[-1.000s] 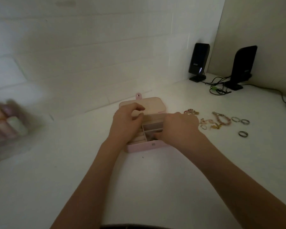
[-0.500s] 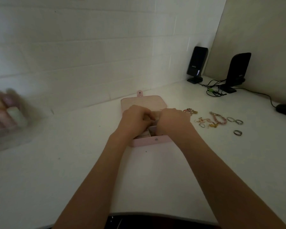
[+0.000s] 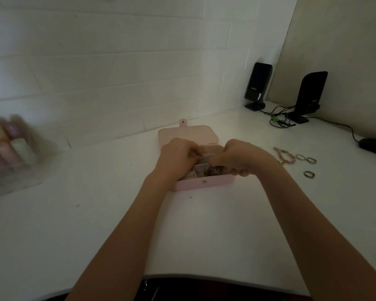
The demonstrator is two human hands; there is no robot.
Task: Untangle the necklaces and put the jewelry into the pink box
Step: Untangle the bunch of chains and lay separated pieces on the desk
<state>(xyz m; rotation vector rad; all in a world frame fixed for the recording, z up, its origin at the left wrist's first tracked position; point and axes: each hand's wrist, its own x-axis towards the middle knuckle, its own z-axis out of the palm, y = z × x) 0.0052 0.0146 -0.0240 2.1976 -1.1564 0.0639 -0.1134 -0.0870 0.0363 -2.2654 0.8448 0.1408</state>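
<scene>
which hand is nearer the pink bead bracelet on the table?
Right. The right hand is over the pink box, its wrist just left of the pink bead bracelet. The left hand is over the box's far side, farther away.

Both hands [image 3: 206, 157] have drawn apart over the pink box [image 3: 204, 181].

Both bare forearms extend forward and converge. The left hand [image 3: 178, 156] is curled, knuckles up, fingertips tucked under. The right hand [image 3: 240, 158] is curled likewise, fingers bent downward, close beside it.
</scene>
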